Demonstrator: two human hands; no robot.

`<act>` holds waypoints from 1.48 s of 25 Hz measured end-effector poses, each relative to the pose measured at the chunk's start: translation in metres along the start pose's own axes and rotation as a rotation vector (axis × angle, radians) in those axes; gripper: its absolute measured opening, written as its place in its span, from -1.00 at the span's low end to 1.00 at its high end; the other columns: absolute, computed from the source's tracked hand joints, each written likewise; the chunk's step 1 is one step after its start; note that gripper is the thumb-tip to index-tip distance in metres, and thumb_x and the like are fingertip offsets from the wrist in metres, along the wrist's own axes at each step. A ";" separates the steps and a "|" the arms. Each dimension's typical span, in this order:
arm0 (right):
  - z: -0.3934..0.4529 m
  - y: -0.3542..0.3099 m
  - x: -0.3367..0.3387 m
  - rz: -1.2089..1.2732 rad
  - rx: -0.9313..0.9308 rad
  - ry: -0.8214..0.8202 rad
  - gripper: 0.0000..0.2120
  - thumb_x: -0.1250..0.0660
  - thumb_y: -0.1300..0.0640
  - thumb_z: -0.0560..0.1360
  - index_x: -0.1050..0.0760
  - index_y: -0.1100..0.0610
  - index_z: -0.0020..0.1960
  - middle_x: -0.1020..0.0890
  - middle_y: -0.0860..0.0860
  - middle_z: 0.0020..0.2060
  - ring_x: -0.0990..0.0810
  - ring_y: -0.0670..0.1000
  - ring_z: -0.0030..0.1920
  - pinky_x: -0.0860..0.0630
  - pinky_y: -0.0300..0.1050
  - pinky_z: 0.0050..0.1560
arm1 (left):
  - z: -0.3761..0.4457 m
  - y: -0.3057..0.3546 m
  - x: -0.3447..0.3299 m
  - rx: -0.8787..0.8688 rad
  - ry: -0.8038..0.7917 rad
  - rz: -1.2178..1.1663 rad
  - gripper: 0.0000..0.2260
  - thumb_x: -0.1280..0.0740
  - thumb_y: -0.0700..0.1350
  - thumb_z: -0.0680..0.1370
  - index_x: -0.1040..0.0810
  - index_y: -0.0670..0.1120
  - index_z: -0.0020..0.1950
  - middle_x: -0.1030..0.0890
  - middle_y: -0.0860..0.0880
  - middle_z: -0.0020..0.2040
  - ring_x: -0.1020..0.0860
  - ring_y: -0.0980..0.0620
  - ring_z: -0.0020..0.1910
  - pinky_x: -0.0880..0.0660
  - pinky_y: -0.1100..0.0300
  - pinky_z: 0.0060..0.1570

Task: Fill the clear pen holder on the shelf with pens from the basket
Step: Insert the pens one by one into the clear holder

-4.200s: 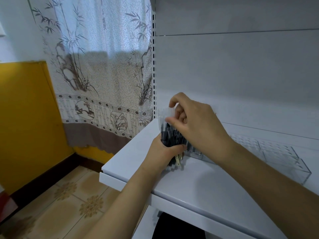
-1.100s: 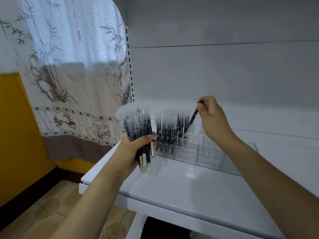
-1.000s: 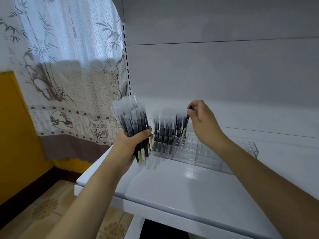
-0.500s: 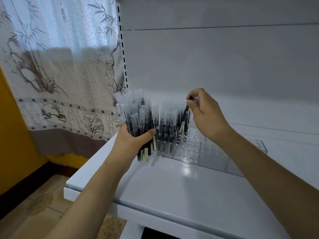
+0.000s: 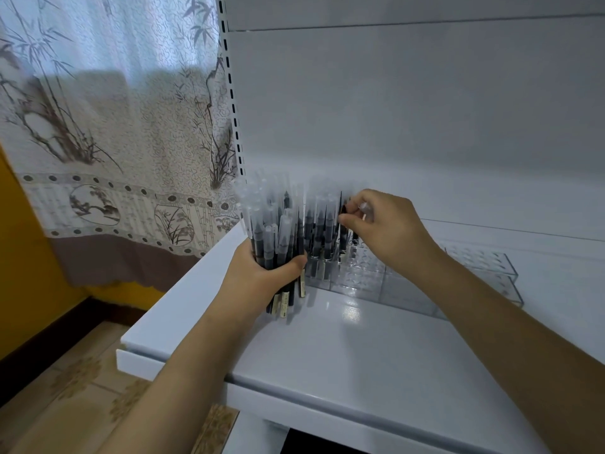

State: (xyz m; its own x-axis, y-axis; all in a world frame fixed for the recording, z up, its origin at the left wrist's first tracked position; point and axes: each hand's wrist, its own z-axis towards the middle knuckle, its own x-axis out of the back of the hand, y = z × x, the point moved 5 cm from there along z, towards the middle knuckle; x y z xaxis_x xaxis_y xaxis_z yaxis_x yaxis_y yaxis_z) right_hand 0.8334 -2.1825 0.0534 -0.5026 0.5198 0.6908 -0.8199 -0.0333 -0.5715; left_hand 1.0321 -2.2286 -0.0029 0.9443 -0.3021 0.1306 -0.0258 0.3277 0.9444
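Note:
My left hand grips a thick bundle of pens with dark barrels and frosted clear caps, held upright just above the white shelf. Right of it the clear pen holder stands against the shelf's back, its left slots filled with several upright pens. My right hand pinches the cap end of one pen standing in the holder's filled left part. The basket is out of view.
A patterned curtain hangs left of the shelf upright. The grey back panel rises behind the holder. Tiled floor shows below the shelf's front left corner.
My right hand has lowered a single pen into the holder beside the standing ones. My left hand has brought the bundle closer to the holder. The view has tilted down and to the right.

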 end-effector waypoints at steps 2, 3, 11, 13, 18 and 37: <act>-0.003 -0.003 0.009 0.082 0.024 0.044 -0.74 -0.30 -0.09 0.59 -0.44 0.09 0.10 -0.49 -0.11 -0.20 -0.45 -0.21 -0.25 -0.32 -0.37 -0.30 | -0.001 0.000 0.002 0.015 0.018 -0.025 -0.80 -0.51 -0.20 0.47 -0.62 -0.10 0.07 -0.70 0.12 -0.27 -0.67 0.19 -0.22 -0.56 0.28 -0.16; -0.003 -0.005 0.014 0.159 0.032 0.068 -0.76 -0.23 -0.06 0.63 -0.41 0.12 0.10 -0.45 -0.10 -0.23 -0.40 -0.21 -0.33 -0.31 -0.36 -0.35 | 0.000 -0.001 0.003 0.027 0.026 -0.037 -0.81 -0.51 -0.20 0.47 -0.63 -0.09 0.05 -0.71 0.09 -0.25 -0.68 0.16 -0.20 -0.58 0.22 -0.12; 0.005 -0.009 0.020 0.301 0.054 0.109 -0.76 -0.15 0.05 0.69 -0.60 -0.05 0.15 -0.51 -0.16 -0.01 -0.47 -0.20 -0.09 -0.37 -0.52 -0.07 | -0.001 -0.003 0.005 0.065 0.042 -0.098 -0.87 -0.49 -0.24 0.48 -0.63 -0.10 -0.01 -0.71 0.01 -0.24 -0.69 0.07 -0.18 -0.62 0.05 -0.02; 0.007 -0.006 0.024 0.378 0.037 0.154 -0.81 -0.24 0.10 0.65 -0.62 -0.02 0.14 -0.56 -0.16 -0.14 -0.56 -0.08 -0.15 -0.52 -0.31 -0.04 | -0.001 -0.003 0.005 0.065 0.039 -0.115 -0.86 -0.49 -0.25 0.48 -0.64 -0.08 -0.01 -0.71 0.03 -0.25 -0.69 0.08 -0.19 -0.62 0.07 -0.03; 0.006 -0.007 0.015 0.312 0.080 0.165 -0.88 -0.34 0.13 0.60 -0.64 0.03 0.07 -0.67 -0.12 -0.13 -0.64 -0.08 -0.05 -0.57 -0.22 0.09 | -0.001 -0.003 0.003 0.068 0.025 -0.143 -0.85 -0.49 -0.25 0.48 -0.64 -0.07 0.00 -0.71 0.03 -0.23 -0.69 0.09 -0.17 -0.58 0.12 -0.05; -0.004 -0.006 0.012 -0.005 0.152 0.140 -0.75 -0.34 -0.01 0.59 -0.42 0.08 0.18 -0.55 -0.07 -0.10 -0.54 -0.16 -0.14 -0.51 -0.24 -0.09 | -0.005 -0.001 0.001 0.079 0.000 -0.179 -0.79 -0.49 -0.25 0.47 -0.63 -0.09 0.08 -0.73 0.03 -0.18 -0.70 0.08 -0.12 -0.59 0.19 -0.06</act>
State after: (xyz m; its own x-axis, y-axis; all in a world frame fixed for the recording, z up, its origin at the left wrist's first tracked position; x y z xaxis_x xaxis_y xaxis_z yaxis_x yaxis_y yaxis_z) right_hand 0.8338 -2.1722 0.0635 -0.4640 0.6334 0.6193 -0.8597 -0.1536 -0.4871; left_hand 1.0351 -2.2251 -0.0054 0.9360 -0.3494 -0.0419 0.1172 0.1973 0.9733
